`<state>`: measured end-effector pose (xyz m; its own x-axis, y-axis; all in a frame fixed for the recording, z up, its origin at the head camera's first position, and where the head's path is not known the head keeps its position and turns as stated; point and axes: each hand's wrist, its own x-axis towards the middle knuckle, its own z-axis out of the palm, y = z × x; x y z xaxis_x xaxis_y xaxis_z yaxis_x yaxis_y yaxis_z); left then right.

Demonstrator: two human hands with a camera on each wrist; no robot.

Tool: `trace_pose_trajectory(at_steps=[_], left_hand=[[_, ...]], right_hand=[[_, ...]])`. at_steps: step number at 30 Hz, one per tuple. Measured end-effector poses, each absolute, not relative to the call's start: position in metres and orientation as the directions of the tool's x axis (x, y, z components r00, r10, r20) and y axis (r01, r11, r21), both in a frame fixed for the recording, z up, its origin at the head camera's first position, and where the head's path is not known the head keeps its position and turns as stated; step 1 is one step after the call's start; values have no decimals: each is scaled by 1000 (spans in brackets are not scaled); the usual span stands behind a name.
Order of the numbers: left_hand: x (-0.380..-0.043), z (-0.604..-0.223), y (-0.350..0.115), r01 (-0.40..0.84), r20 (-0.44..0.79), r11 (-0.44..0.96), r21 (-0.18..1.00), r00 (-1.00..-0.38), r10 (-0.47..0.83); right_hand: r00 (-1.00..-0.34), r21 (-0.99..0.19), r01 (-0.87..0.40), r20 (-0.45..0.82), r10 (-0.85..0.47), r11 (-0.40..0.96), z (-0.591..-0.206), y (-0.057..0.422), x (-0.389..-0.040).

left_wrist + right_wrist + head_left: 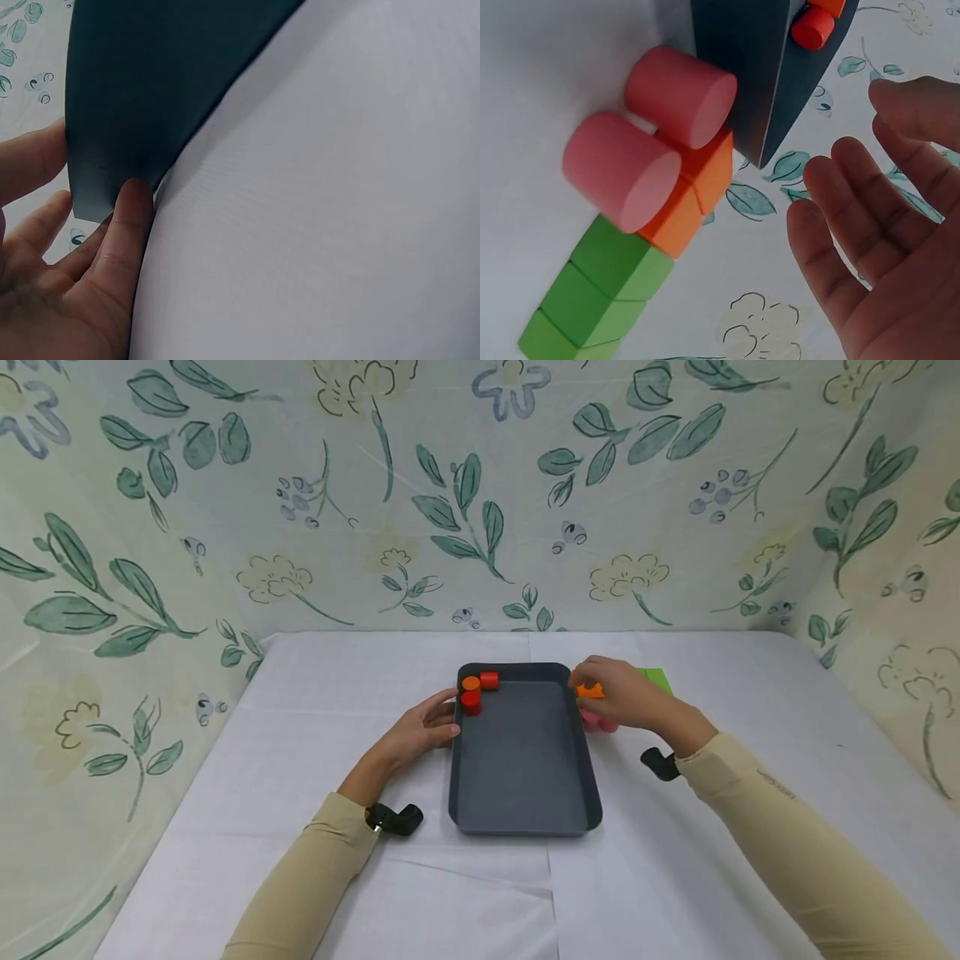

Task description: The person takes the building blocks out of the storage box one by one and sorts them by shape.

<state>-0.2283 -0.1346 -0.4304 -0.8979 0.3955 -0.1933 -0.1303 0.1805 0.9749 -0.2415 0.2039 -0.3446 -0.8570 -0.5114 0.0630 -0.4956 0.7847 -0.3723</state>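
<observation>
A dark grey tray (525,768) lies on the white cloth, its long side toward me. My left hand (412,735) rests against its left side; in the left wrist view the thumb (124,240) and fingertips touch the tray wall (142,97). Inside the far left corner are two red cylinders (471,703) and an orange piece (471,683). Over the tray's right edge hovers my right hand (626,693), fingers loosely bent and holding nothing. Beneath and beside it, orange blocks (676,221), two pink cylinders (619,172) and several green blocks (592,289) stand close together outside the tray.
White cloth (337,693) covers the table around the tray. Behind it hangs a floral-printed cloth (525,593), which also runs down both sides. A dark wrist camera (397,818) sits on the left wrist, another (660,764) on the right.
</observation>
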Motion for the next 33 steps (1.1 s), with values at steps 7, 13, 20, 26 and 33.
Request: trace_pose_trajectory(at_steps=[7, 13, 20, 26, 33], left_hand=[[-229, -429, -135, -132, -192, 178, 975, -903, 383], [-229, -430, -135, -121, -185, 184, 975, -902, 390], [-230, -432, -134, -134, -200, 189, 973, -899, 389], [-230, -431, -135, -114, -176, 171, 979, -895, 410], [-230, -432, -138, -93, -152, 156, 983, -892, 427]], right_hand=[[-821, -306, -543, -5, -571, 782, -339, 164, -251], [-776, -193, -602, -86, -624, 775, -350, 127, -257], [-766, -283, -584, -116, -632, 761, -361, 100, -260], [-759, -340, -579, -105, -642, 741, -364, 83, -265], [-757, -347, -571, -128, -640, 744, -370, 69, -268]])
